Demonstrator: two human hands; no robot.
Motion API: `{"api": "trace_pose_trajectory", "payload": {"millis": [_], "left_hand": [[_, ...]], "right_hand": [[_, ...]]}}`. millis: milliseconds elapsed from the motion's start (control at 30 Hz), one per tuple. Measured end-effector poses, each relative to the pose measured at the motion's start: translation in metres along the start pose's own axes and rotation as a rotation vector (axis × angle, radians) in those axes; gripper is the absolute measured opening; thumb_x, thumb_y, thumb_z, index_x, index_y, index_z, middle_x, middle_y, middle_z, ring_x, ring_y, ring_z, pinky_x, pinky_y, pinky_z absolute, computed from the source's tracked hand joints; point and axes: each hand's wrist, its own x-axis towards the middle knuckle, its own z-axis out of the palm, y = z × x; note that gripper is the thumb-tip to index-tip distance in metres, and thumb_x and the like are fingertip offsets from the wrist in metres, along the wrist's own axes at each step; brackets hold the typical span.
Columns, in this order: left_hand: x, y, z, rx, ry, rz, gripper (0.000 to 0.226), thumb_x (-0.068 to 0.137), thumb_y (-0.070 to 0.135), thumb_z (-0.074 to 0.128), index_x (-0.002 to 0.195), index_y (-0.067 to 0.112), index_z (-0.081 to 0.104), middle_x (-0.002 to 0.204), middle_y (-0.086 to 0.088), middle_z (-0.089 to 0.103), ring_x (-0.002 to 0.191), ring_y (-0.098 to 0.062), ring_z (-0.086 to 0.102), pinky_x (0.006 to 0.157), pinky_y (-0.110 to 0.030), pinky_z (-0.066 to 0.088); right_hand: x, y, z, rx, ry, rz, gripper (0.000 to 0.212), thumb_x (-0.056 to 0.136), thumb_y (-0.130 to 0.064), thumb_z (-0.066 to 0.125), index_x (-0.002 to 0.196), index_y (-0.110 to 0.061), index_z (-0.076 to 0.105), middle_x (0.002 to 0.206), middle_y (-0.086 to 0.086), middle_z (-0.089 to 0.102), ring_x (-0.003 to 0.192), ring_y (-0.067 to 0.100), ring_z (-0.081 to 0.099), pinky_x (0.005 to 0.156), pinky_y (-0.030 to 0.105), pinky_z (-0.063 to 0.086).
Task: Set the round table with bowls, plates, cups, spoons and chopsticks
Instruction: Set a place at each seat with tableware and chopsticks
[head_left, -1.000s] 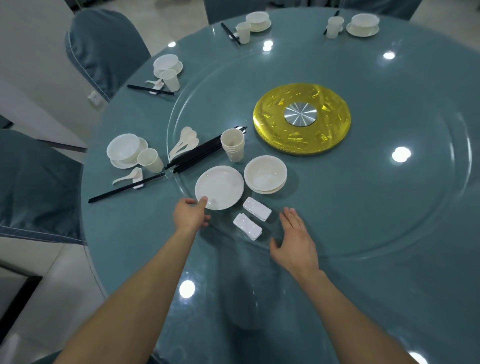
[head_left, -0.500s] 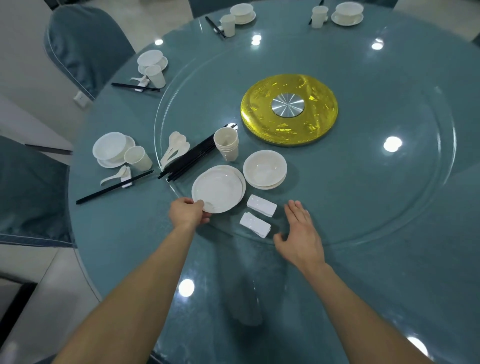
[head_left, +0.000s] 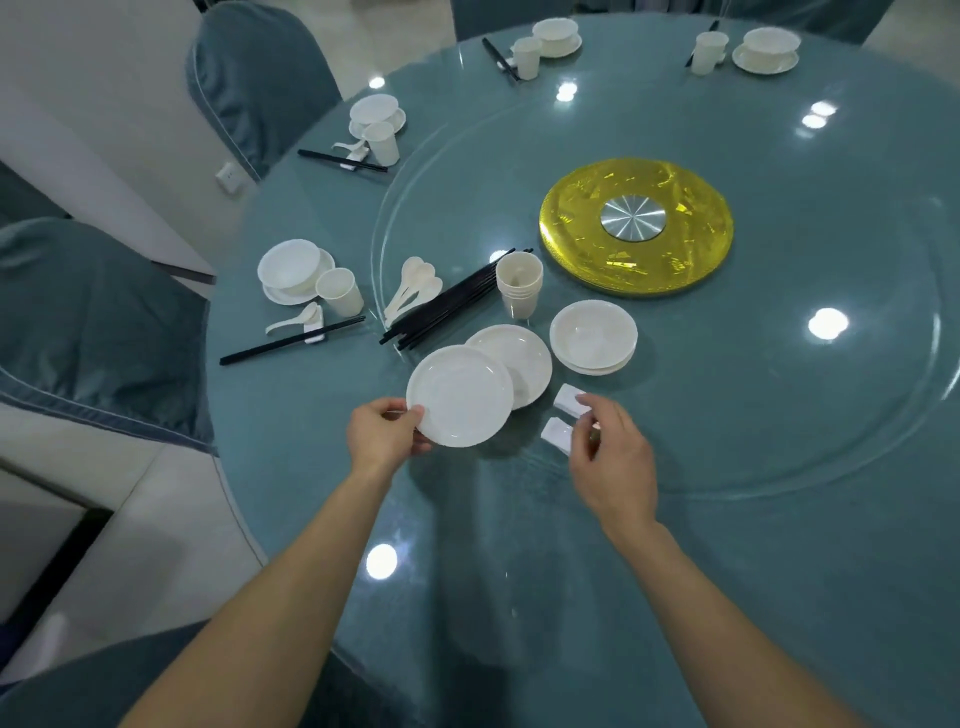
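Left hand (head_left: 382, 434): fingers and thumb pinch the near rim of a white plate (head_left: 460, 396). It overlaps a second plate (head_left: 522, 356) on the counter's (head_left: 519, 597) glass turntable (head_left: 727, 389). Right hand (head_left: 613, 457): fingers part-curled over two white chopstick rests (head_left: 567, 400); cannot tell whether they grip one.

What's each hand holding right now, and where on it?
Left hand pinches the top plate by its near rim. Right hand curls over the white rests; grip unclear.

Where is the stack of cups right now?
In the head view, the stack of cups stands left of centre on the glass turntable, between the black chopsticks and the gold disc, behind the stacked bowls.
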Motion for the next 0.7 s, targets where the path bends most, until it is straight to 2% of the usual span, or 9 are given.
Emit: {"api": "trace_pose_trajectory", "payload": {"millis": [100, 167, 267, 333, 433, 533, 633, 700], "left_hand": [[-0.006, -0.016, -0.029, 0.045, 0.002, 0.013, 0.005, 0.093, 0.009, 0.081, 0.097, 0.008, 0.079, 0.085, -0.017, 0.079, 0.063, -0.034, 0.078, 0.061, -0.043, 0.067], [-0.009, -0.031, -0.05, 0.066, 0.013, 0.008, 0.003, 0.092, 0.008, 0.081, 0.094, 0.009, 0.079, 0.084, -0.016, 0.079, 0.061, -0.033, 0.077, 0.057, -0.04, 0.066], [-0.008, -0.057, -0.078, 0.088, 0.039, -0.035, 0.005, 0.093, 0.008, 0.081, 0.097, 0.007, 0.079, 0.085, -0.016, 0.078, 0.061, -0.032, 0.077, 0.063, -0.047, 0.067], [-0.005, -0.072, -0.094, 0.133, 0.06, -0.048, 0.009, 0.093, 0.009, 0.082, 0.101, 0.006, 0.078, 0.084, -0.013, 0.078, 0.057, -0.029, 0.075, 0.063, -0.047, 0.067], [-0.002, -0.087, -0.109, 0.225, 0.086, -0.036, 0.016, 0.09, 0.013, 0.086, 0.098, 0.018, 0.074, 0.082, -0.008, 0.077, 0.057, -0.029, 0.075, 0.061, -0.047, 0.067], [0.002, -0.093, -0.112, 0.316, 0.069, -0.012, 0.019, 0.09, 0.02, 0.086, 0.099, 0.021, 0.07, 0.089, -0.003, 0.078, 0.07, -0.03, 0.077, 0.07, -0.049, 0.066], [0.005, -0.097, -0.113, 0.48, 0.06, 0.027, 0.02, 0.089, 0.029, 0.086, 0.098, 0.028, 0.069, 0.092, 0.007, 0.076, 0.087, -0.022, 0.075, 0.083, -0.04, 0.062], [0.004, -0.097, -0.114, 0.558, 0.073, 0.043, 0.019, 0.089, 0.033, 0.085, 0.095, 0.034, 0.067, 0.087, 0.015, 0.072, 0.09, -0.018, 0.073, 0.084, -0.036, 0.059]], "right_hand": [[-0.011, -0.045, 0.04, 0.047, -0.231, 0.028, 0.034, 0.107, -0.036, 0.052, 0.14, -0.026, 0.055, 0.095, -0.019, 0.066, 0.092, 0.016, 0.066, 0.083, 0.038, 0.052], [-0.019, -0.064, 0.067, 0.065, -0.403, 0.082, 0.044, 0.108, -0.039, 0.049, 0.147, -0.019, 0.047, 0.087, -0.016, 0.067, 0.098, 0.023, 0.069, 0.085, 0.042, 0.053], [-0.032, -0.075, 0.099, 0.051, -0.566, 0.158, 0.036, 0.106, -0.027, 0.051, 0.141, -0.018, 0.051, 0.099, 0.003, 0.075, 0.102, 0.03, 0.07, 0.089, 0.046, 0.056], [-0.043, -0.075, 0.116, 0.015, -0.617, 0.167, 0.027, 0.102, -0.017, 0.052, 0.129, -0.018, 0.057, 0.099, 0.005, 0.074, 0.097, 0.03, 0.07, 0.085, 0.046, 0.057], [-0.053, -0.075, 0.135, -0.034, -0.66, 0.155, 0.026, 0.099, -0.013, 0.055, 0.124, -0.017, 0.059, 0.096, 0.005, 0.074, 0.089, 0.027, 0.07, 0.081, 0.044, 0.058], [-0.056, -0.073, 0.146, -0.085, -0.692, 0.145, 0.022, 0.099, -0.014, 0.055, 0.12, -0.016, 0.059, 0.093, 0.005, 0.074, 0.086, 0.027, 0.071, 0.078, 0.044, 0.059], [-0.055, -0.071, 0.154, -0.164, -0.715, 0.095, 0.019, 0.1, -0.018, 0.054, 0.118, -0.014, 0.059, 0.097, 0.008, 0.075, 0.092, 0.031, 0.071, 0.078, 0.041, 0.057], [-0.055, -0.069, 0.155, -0.186, -0.719, 0.072, 0.021, 0.102, -0.022, 0.054, 0.12, -0.014, 0.059, 0.099, 0.008, 0.075, 0.095, 0.032, 0.071, 0.078, 0.041, 0.056]]}}
